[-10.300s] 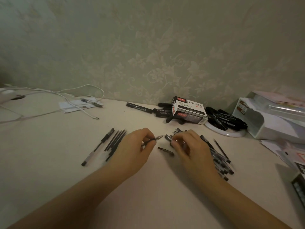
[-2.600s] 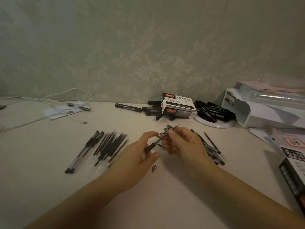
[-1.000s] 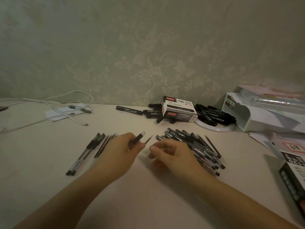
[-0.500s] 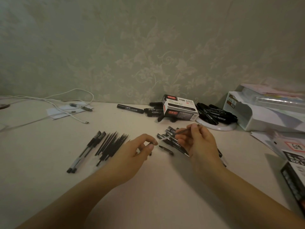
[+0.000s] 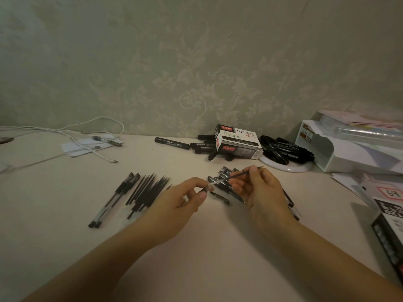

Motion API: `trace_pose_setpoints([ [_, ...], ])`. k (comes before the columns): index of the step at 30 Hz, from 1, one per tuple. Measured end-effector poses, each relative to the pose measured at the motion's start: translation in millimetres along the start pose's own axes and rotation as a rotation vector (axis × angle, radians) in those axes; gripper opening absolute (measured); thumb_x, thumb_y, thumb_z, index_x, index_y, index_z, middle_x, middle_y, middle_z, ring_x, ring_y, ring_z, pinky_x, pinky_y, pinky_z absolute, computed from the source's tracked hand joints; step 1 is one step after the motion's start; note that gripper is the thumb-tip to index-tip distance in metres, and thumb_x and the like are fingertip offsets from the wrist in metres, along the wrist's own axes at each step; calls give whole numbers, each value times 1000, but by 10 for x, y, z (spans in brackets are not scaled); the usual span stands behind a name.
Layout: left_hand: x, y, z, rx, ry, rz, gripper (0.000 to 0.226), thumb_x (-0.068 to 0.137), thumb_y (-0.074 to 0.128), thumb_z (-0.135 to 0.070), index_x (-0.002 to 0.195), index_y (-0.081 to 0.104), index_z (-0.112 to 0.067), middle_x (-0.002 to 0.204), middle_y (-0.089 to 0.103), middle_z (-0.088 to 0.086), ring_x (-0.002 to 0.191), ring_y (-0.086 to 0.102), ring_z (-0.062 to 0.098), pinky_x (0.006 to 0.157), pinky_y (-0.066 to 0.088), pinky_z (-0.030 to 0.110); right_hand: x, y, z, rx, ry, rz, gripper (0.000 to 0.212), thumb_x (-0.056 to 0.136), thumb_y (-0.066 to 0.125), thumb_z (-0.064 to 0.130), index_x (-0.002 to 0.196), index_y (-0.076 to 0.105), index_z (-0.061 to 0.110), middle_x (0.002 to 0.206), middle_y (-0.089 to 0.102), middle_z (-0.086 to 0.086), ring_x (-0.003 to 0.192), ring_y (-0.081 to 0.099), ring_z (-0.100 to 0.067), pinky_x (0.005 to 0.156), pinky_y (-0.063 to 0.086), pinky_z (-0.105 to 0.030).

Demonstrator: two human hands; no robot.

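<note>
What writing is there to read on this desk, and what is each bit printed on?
"1120": top of the white marker box.
"69": in a red frame on the paper slip at the right edge.
Too blurred: the box's red labels, print on the black markers, the dark box, the white tray stickers.
No print shows on the held pen refill.

A thin black pen refill with a clear end slants above the desk's middle, metal tip toward the right edge.
</note>
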State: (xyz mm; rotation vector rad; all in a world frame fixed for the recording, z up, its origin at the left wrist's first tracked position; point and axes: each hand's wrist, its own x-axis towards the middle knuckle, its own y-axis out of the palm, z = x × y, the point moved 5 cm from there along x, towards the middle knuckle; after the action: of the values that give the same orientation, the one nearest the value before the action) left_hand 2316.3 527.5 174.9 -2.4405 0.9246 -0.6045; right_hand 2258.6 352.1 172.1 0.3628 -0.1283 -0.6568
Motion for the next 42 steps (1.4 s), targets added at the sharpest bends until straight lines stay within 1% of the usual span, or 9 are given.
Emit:
trace_pose_setpoints([
  [15,9,-14,-1,-17,14,-14,18,96,47,-38,101,58,-52,82,58,0,82,60,33,73,53,44,41,-29,-6,-19,-11,18,25,105,41,23,99,59,6,77,76,-4,66,73,-14,58,56,-19],
  [21,-2,1,6,1,20,-1,16,97,47,-37,103,59,-46,81,58,-2,79,59,32,74,52,47,-44,100,19,-360,-178,242,21,98,57,24,90,76,20,83,74,1,71,66,-5,67,54,-17],
  [25,27,-36,27,-7,38,-45,16,97,47,-35,105,59,-42,75,57,-8,68,53,29,63,48,40,-166,248,-72,-684,-311,410,18,95,60,35,104,76,31,95,71,11,78,62,-1,71,49,-12],
  [28,56,-107,80,8,30,-127,16,97,47,-36,106,58,-42,72,57,-11,69,56,28,65,50,40,-219,304,-63,-1001,-579,416,28,97,58,30,123,68,25,111,63,13,96,59,0,82,45,-10],
  [32,76,-172,163,35,6,-203,18,96,46,-35,110,55,-43,72,55,-8,67,56,9,70,50,33,-311,436,-203,-1342,-897,641,33,97,55,10,129,63,10,126,62,-5,113,57,-21,96,48,-33],
  [34,76,-177,184,47,-3,-214,19,97,47,-32,112,55,-41,71,54,-8,63,53,-1,64,43,23,-315,466,-252,-1393,-928,700,29,97,56,10,124,66,10,124,65,-6,113,58,-25,95,49,-37],
  [37,67,-174,194,69,-23,-210,20,98,48,-31,112,56,-41,71,54,-8,59,50,-1,58,39,14,-309,474,-265,-1404,-938,713,23,94,59,7,114,71,10,113,68,-6,103,60,-26,87,51,-40],
  [40,58,-171,190,76,-30,-198,22,98,48,-30,114,57,-41,72,54,-7,56,46,2,56,40,13,-297,456,-223,-1375,-935,674,14,93,62,8,103,72,11,101,67,-5,92,59,-26,78,50,-39],
  [42,55,-168,183,83,-30,-184,23,98,48,-30,115,57,-43,72,53,-7,56,45,1,55,40,13,-297,439,-200,-1361,-912,647,16,94,61,10,107,71,12,101,66,-5,93,60,-27,78,49,-40],
])
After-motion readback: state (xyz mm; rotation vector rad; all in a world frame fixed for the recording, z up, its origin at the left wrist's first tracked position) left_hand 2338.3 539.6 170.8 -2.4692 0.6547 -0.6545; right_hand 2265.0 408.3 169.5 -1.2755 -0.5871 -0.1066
